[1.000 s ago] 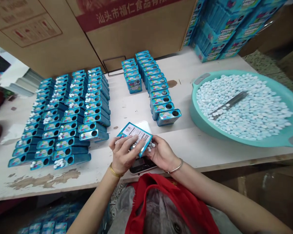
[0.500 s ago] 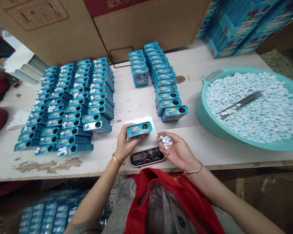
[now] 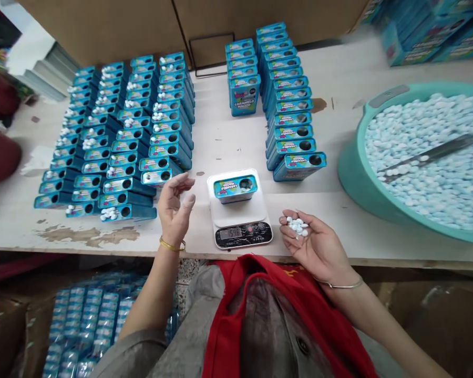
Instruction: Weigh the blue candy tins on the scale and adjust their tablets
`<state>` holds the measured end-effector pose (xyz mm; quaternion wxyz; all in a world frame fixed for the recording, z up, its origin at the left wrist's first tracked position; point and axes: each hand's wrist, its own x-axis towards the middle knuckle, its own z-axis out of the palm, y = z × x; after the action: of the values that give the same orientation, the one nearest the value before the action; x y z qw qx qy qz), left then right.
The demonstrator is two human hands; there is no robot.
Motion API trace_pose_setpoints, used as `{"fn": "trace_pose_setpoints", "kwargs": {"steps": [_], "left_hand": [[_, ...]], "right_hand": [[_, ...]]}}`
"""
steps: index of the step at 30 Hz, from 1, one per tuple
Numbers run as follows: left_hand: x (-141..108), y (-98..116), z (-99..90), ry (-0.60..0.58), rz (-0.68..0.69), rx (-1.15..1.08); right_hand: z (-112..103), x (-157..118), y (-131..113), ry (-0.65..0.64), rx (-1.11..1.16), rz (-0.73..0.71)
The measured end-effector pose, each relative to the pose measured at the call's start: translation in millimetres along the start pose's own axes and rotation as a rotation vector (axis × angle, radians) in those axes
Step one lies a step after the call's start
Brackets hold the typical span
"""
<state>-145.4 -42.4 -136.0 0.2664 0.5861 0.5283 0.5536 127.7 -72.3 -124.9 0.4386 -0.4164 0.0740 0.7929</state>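
Note:
A blue tin [image 3: 230, 188] stands on the white digital scale [image 3: 240, 214], its round opening showing white candies inside. The scale's display is lit with digits. To the left of the scale my left hand [image 3: 176, 209] is raised, fingers apart and slightly curled, holding nothing. My right hand [image 3: 319, 241], palm up and cupped to the right of the scale, holds a small pile of white candies [image 3: 297, 227]. Neither hand touches the tin or the scale.
Rows of blue tins [image 3: 128, 131] stand at the left, some with candies on top. More tins [image 3: 289, 118] stand in two columns behind the scale. A teal basin [image 3: 352, 163] of candies with a metal scoop [image 3: 437, 152] is at the right.
The tin has been set down on the scale and my left hand has let go, moving left. My right hand has shifted right with its candies. The camera view has also shifted.

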Motion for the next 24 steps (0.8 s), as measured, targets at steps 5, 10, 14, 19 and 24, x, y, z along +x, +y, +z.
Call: {"fn": "trace_pose_setpoints", "kwargs": {"steps": [5,10,14,19,24], "left_hand": [[-6.1,-1.6,-2.3,-0.018,-0.030,-0.022],[-8.9,-1.7,-2.1,-0.040,-0.068,-0.012],[-9.0,0.5,-2.0,-0.059,-0.046,0.033],[-3.2,2.8,8.5,-0.206,0.056,0.210],[8.3,11.1,31.9,-0.388,0.240,0.371]], "right_hand": [[2.8,-3.2,0.6,0.041,0.047,0.006],[8.7,-4.4,3.4,0.138,0.066,0.016],[11.6,-5.3,5.7,0.168,0.072,0.002],[14.1,-2.3,10.7,0.111,0.068,0.006],[28.0,11.5,17.5,-0.005,0.085,0.002]]}}
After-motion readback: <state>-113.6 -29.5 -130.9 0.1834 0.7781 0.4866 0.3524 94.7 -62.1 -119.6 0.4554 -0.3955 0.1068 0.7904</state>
